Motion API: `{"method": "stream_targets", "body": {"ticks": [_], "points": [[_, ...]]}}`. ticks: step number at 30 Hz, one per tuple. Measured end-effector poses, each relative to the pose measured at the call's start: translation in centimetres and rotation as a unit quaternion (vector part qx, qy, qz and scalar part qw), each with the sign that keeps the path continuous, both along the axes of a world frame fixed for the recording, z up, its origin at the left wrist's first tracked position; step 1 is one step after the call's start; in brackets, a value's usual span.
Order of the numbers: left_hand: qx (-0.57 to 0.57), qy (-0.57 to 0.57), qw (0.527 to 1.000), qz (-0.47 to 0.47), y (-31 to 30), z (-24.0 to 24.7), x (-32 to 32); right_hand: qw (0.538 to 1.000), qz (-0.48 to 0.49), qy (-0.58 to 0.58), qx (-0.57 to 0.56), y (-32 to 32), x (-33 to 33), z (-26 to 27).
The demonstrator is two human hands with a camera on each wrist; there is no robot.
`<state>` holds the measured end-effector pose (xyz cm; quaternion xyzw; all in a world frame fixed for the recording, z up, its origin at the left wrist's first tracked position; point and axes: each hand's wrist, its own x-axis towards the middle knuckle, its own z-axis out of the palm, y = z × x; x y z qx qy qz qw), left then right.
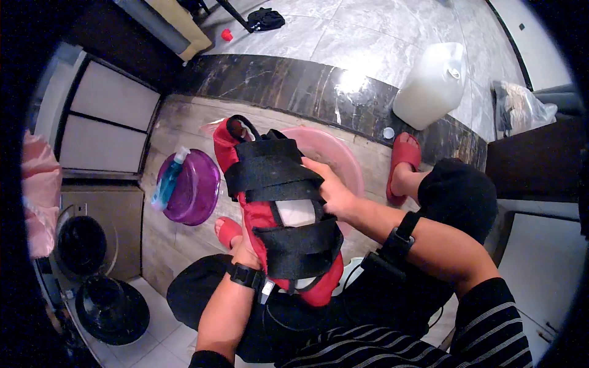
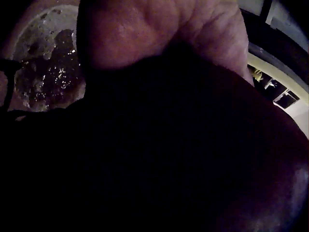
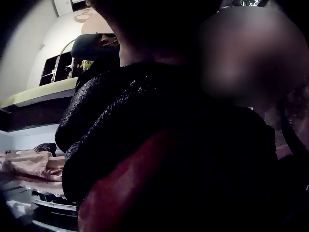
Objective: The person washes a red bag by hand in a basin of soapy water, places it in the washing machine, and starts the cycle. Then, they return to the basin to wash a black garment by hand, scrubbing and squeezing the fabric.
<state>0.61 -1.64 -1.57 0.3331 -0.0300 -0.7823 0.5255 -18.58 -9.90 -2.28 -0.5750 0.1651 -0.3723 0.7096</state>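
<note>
A red padded shin guard (image 1: 288, 211) with wide black straps and a white panel is held up in front of the body, over the floor and part of the pink basin. My right hand (image 1: 333, 190) grips its right edge, with fingers on the upper straps. On the lower left side, my left hand (image 1: 246, 248) holds it, its fingers hidden beneath the padding. The left wrist view shows the heel of the left hand (image 2: 164, 34) against the dark guard. In the right wrist view the guard's red padding (image 3: 111, 193) and black straps fill the middle.
Behind the guard stands a pink basin (image 1: 350, 162); foamy dark water (image 2: 48, 72) shows in it. A purple basin (image 1: 205, 196) with a blue bottle (image 1: 172, 178) is at left. A white jerrycan (image 1: 432, 86) stands on the dark step (image 1: 276, 73). A washing machine (image 1: 126, 227) is at far left.
</note>
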Motion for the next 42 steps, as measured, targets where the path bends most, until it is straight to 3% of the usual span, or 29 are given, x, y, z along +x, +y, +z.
{"method": "stream_targets", "body": {"ticks": [4,5,7,10,13,17,20,24,26,28,32,33,36,42], "points": [[-0.004,-0.012,1.000,0.000,-0.2,0.3,0.3,0.976,-0.184,0.108,-0.044,0.0,1.6,-0.9],[-0.004,-0.015,1.000,-0.001,-0.2,0.4,0.5,0.976,-0.179,0.122,-0.040,-0.6,2.0,-2.2],[-0.006,-0.021,1.000,-0.002,-0.2,0.6,0.5,0.943,-0.154,0.281,-0.087,-0.7,0.4,1.5],[-0.001,-0.023,1.000,-0.004,-0.2,0.7,0.4,0.899,-0.187,0.361,-0.163,-0.9,0.3,3.0],[0.004,-0.022,1.000,0.000,-0.2,0.4,0.3,0.892,-0.141,0.402,-0.151,-1.6,0.1,2.7],[0.009,-0.017,1.000,0.014,-0.3,-0.2,0.5,0.883,-0.165,0.405,-0.172,-1.6,-0.2,3.2],[0.004,-0.029,0.999,0.024,-0.8,0.4,0.3,0.925,-0.149,0.326,-0.127,-2.7,-0.3,2.7],[-0.017,-0.120,0.992,0.037,-1.7,5.1,-1.5,0.886,-0.238,0.357,-0.176,-3.8,0.0,3.3],[-0.058,-0.172,0.982,0.044,-1.9,5.8,-1.8,0.924,-0.214,0.316,-0.014,-4.4,0.1,3.1],[-0.072,-0.210,0.973,0.060,-1.9,5.6,-1.5,0.929,-0.144,0.308,0.145,-4.7,-0.4,4.2],[-0.088,-0.171,0.979,0.070,-2.3,4.5,-1.5,0.960,-0.128,0.209,0.137,-2.3,1.6,3.3],[-0.076,-0.179,0.978,0.073,-2.2,4.2,-1.4,0.951,-0.072,0.246,0.171,-1.6,1.0,5.5],[-0.050,-0.167,0.983,0.058,-1.8,3.5,-1.4,0.937,-0.091,0.159,0.299,-0.1,1.2,7.3],[-0.067,-0.179,0.981,0.045,-1.1,5.2,-3.2,0.929,-0.145,0.149,0.305,0.9,1.8,5.9]]}}
